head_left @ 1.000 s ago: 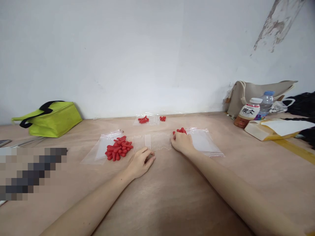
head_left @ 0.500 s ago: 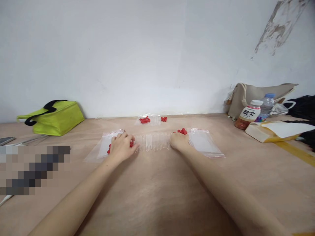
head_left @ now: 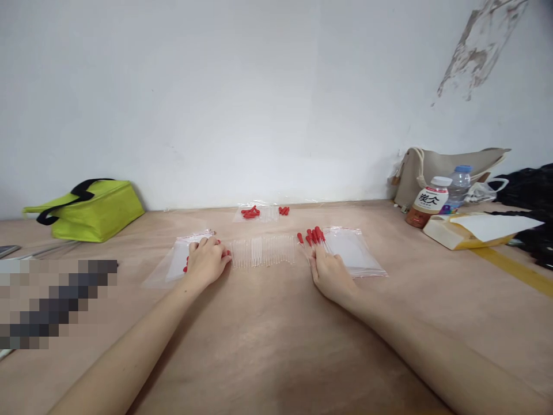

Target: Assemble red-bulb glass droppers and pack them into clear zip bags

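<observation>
In the middle of the table lies a row of clear thin tubes [head_left: 263,252], side by side. My left hand [head_left: 206,260] is at the left end of the row, fingers curled, with a red rubber bulb [head_left: 227,252] at its fingertips. More red bulbs [head_left: 185,268] lie beside and partly under that hand, on a clear zip bag [head_left: 175,262]. To the right of the row, my right hand [head_left: 330,274] has its fingers closed about the clear stem of a dropper [head_left: 308,253]. Several red-bulbed droppers [head_left: 317,235] lie just beyond these fingertips, bulbs pointing away.
Behind the row, red bulbs [head_left: 250,212] and clear tubes lie on plastic near the wall. Another zip bag [head_left: 356,253] lies right of my right hand. A green bag [head_left: 99,208] stands at left; a drink bottle [head_left: 429,202], water bottle [head_left: 460,183] and beige bag [head_left: 408,178] stand at right.
My right hand has drawn back from the row's right end toward me and to the right, exposing the red-bulbed droppers. My left hand stays by the bulbs, its fingers drawn closer together.
</observation>
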Available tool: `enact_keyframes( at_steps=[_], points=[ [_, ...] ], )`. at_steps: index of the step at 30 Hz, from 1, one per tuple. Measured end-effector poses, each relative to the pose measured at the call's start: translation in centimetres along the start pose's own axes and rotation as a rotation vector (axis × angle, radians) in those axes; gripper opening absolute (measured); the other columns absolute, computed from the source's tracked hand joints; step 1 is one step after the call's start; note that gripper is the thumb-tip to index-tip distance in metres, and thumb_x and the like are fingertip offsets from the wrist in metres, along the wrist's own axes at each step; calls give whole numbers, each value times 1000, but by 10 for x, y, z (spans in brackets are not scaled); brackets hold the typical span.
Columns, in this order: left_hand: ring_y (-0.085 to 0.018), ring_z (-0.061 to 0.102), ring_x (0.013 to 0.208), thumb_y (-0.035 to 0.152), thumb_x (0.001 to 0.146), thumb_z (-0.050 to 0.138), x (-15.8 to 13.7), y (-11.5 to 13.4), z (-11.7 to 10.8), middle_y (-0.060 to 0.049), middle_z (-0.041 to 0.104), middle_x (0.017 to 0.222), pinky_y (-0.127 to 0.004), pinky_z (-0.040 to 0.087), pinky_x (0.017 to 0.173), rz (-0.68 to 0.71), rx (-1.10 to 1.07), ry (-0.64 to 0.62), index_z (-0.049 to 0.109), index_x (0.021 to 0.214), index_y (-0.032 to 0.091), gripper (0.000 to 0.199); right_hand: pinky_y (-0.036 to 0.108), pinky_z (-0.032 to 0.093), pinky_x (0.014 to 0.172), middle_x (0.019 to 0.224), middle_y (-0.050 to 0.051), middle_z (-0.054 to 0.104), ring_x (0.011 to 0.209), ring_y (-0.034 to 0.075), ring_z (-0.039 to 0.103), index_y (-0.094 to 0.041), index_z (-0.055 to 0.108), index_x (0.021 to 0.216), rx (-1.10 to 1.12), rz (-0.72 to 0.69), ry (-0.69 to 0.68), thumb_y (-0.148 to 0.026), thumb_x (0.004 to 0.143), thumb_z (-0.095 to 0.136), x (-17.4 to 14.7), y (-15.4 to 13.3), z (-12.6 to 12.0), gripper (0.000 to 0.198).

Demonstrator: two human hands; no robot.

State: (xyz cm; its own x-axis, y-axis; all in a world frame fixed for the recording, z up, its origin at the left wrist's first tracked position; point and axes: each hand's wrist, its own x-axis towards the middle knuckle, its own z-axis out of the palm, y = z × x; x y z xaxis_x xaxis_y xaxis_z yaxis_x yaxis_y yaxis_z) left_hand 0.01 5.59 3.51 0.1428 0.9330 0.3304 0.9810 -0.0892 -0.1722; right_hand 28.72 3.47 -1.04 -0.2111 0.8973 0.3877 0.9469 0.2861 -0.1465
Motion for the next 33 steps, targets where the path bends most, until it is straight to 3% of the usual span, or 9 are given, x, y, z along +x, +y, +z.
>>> enact_keyframes(
  at_steps=[3, 6, 10, 14, 19, 24, 29, 33],
  points=[
    [-28, 50, 93, 31, 80, 49, 1, 2, -1, -10, 59, 88, -40, 35, 78, 33, -102, 98, 61, 72, 18, 19, 32, 34, 68, 84, 11, 62, 75, 21, 58, -12, 46, 94, 124, -44, 89, -18, 89, 28, -4, 3, 5, 20],
    [-21, 53, 81, 33, 82, 47, -2, 15, -5, -6, 59, 81, -33, 39, 71, 103, -435, 143, 56, 78, 17, 18, 32, 35, 73, 97, 11, 61, 86, 21, 56, -12, 45, 108, 225, -119, 178, -14, 88, 31, -7, 2, 6, 24],
    [-15, 53, 71, 34, 85, 43, -16, 43, -7, -2, 58, 81, -26, 42, 62, 152, -864, 70, 51, 94, 18, 20, 31, 37, 73, 97, 10, 61, 89, 20, 55, -15, 49, 108, 264, -214, 182, -12, 88, 31, -12, -2, 4, 28],
    [-12, 52, 63, 31, 87, 37, -30, 61, 3, -1, 55, 80, -26, 43, 63, 194, -1068, -24, 43, 120, 20, 35, 32, 37, 71, 93, 10, 62, 83, 20, 56, -16, 53, 97, 281, -214, 146, -11, 87, 32, -15, -5, 2, 24],
    [-13, 49, 61, 33, 90, 31, -36, 64, 13, 1, 49, 64, -26, 42, 62, 190, -1183, -133, 53, 105, 18, 30, 30, 36, 70, 90, 8, 62, 82, 19, 57, -17, 53, 94, 277, -255, 152, -12, 87, 34, -16, -6, 0, 21],
    [-11, 50, 64, 35, 81, 51, -39, 70, 14, 1, 51, 71, -26, 42, 63, 119, -1335, -99, 49, 87, 17, 19, 30, 33, 71, 84, 5, 64, 76, 17, 57, -17, 54, 91, 321, -309, 165, -18, 89, 35, -19, -9, -1, 18],
    [-13, 56, 74, 30, 71, 64, -40, 78, 18, -1, 58, 76, -29, 43, 70, 103, -1558, -177, 44, 75, 17, 25, 30, 31, 71, 79, 3, 64, 68, 14, 55, -17, 55, 88, 352, -355, 170, -20, 89, 38, -21, -12, -1, 18],
    [-14, 58, 77, 27, 70, 67, -43, 80, 19, -1, 59, 76, -28, 43, 72, 117, -1611, -207, 41, 69, 17, 28, 29, 31, 71, 78, 3, 64, 65, 12, 55, -16, 55, 88, 348, -386, 179, -20, 88, 37, -22, -14, -3, 18]
  ],
)
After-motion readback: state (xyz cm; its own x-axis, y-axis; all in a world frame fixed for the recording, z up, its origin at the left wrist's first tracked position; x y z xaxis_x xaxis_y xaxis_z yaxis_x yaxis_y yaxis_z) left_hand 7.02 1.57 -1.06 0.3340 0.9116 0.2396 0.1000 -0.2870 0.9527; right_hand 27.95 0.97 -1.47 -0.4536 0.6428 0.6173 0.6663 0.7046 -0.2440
